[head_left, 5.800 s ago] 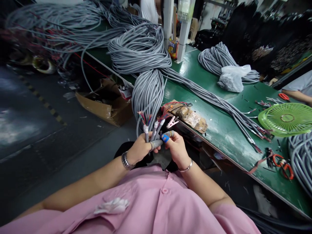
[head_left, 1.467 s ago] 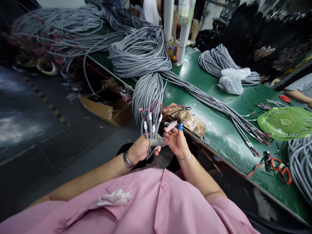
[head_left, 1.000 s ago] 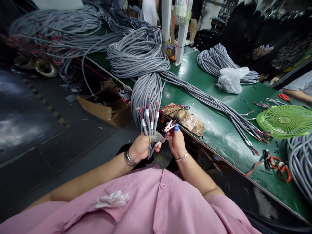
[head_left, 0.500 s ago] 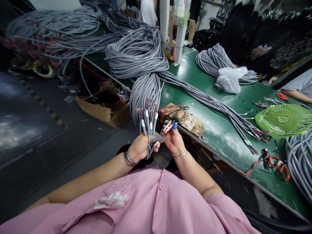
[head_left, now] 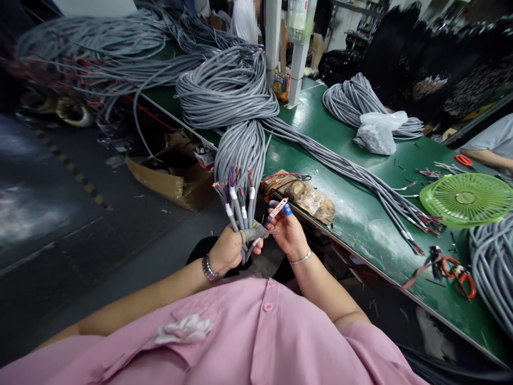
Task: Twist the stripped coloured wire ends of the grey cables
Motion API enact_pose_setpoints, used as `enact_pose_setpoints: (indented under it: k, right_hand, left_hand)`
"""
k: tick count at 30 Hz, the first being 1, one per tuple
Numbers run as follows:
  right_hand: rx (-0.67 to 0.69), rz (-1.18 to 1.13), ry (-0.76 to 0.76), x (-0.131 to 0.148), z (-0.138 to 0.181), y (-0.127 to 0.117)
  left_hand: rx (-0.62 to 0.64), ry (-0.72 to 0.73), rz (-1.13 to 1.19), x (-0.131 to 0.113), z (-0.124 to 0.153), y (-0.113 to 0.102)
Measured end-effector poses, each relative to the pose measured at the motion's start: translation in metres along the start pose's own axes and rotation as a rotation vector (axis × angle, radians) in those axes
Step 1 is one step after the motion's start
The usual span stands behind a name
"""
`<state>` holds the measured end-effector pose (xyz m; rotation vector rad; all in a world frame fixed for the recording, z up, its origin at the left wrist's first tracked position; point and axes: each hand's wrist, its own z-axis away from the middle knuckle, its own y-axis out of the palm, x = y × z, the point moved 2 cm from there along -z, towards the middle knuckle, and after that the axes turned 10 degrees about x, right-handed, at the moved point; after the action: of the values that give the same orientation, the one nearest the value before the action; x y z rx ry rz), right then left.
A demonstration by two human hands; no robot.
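Observation:
My left hand point(head_left: 227, 249) is closed round several grey cables point(head_left: 250, 206) that stand up from the fist. They have white bands below fanned, coloured wire ends point(head_left: 232, 175). A grey cover point(head_left: 253, 232) is on its thumb, which presses on another cable whose thin wires point right. My right hand point(head_left: 289, 236) pinches a small pink hand tool point(head_left: 278, 210) with holes along it, close to those wires. Blue tape wraps one of its fingers. The tool's exact kind and its working tip are unclear.
A brown wrapped block point(head_left: 308, 198) lies at the edge of the green table point(head_left: 344, 224). Coiled grey cables point(head_left: 226, 88) are piled behind. To the right are a green fan point(head_left: 467, 198), orange-handled scissors point(head_left: 459, 275) and another person's arm point(head_left: 487, 158). A cardboard box point(head_left: 160, 179) stands at left.
The fanned cable ends in my left hand have tilted and shifted left. The pink tool has turned in my right hand, now showing its flat side with the holes.

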<state>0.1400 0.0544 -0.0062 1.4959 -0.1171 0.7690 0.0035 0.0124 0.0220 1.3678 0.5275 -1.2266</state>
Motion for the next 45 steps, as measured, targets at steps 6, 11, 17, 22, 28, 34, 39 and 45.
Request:
enact_pose_setpoints:
  k: [6, 11, 17, 22, 28, 34, 39, 45]
  right_hand:
    - [-0.105, 0.267, -0.201, 0.0, 0.001, -0.002]
    - [-0.234, 0.441, -0.377, -0.001, 0.001, -0.007]
    - [-0.085, 0.186, -0.142, -0.004, -0.005, 0.002]
    - [-0.078, 0.095, -0.132, -0.003, -0.009, 0.004]
    - [-0.076, 0.036, -0.109, -0.005, -0.01, 0.002]
    - [-0.044, -0.012, -0.041, -0.003, -0.006, 0.0]
    - [0.022, 0.019, 0.013, 0.002, 0.0, 0.005]
    - [-0.005, 0.143, -0.162, 0.002, -0.002, 0.007]
  left_hand:
    - [-0.045, 0.036, 0.027, 0.002, -0.002, 0.003]
    - [-0.019, 0.02, 0.076, 0.001, -0.007, 0.0]
    - [0.0, -0.005, 0.062, 0.005, -0.013, -0.005]
    - [-0.01, -0.008, 0.075, 0.007, -0.014, -0.006]
    - [-0.017, -0.006, 0.066, 0.007, -0.016, -0.006]
    - [-0.015, 0.02, 0.088, 0.005, -0.011, -0.007]
    - [-0.023, 0.055, 0.075, 0.004, -0.003, -0.003]
    - [-0.115, 0.074, 0.078, 0.003, -0.001, 0.003]
